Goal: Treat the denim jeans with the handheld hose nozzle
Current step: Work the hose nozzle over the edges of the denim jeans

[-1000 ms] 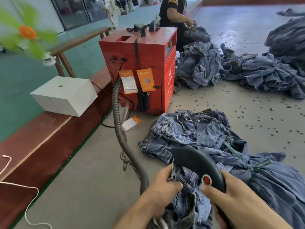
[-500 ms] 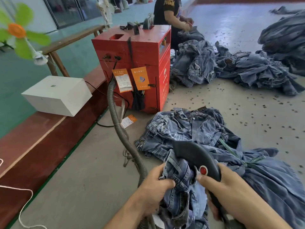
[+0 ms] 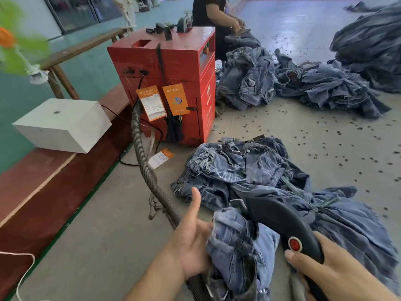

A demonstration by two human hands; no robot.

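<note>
My right hand (image 3: 329, 272) grips the black nozzle handle (image 3: 284, 222), thumb just below its red button (image 3: 294, 244). The nozzle's front end is pushed into a pair of blue denim jeans (image 3: 236, 250) bunched up in front of me. My left hand (image 3: 193, 242) holds those jeans from the left, thumb raised straight up, fingers hidden under the fabric. A grey ribbed hose (image 3: 141, 153) runs from the red machine (image 3: 171, 83) across the floor toward me. More jeans (image 3: 243, 170) lie heaped on the floor behind.
A white box (image 3: 63, 124) sits on a low red-brown ledge (image 3: 36, 192) at left. A green fan (image 3: 15, 40) spins at far left. Another person (image 3: 214, 16) stands behind the machine handling denim. Large denim piles (image 3: 325, 83) lie at the back right. Small dark bits litter the floor.
My left thumb has lifted off the jeans and now points up. The nozzle has slid further into the bunched denim, and the view has shifted slightly.
</note>
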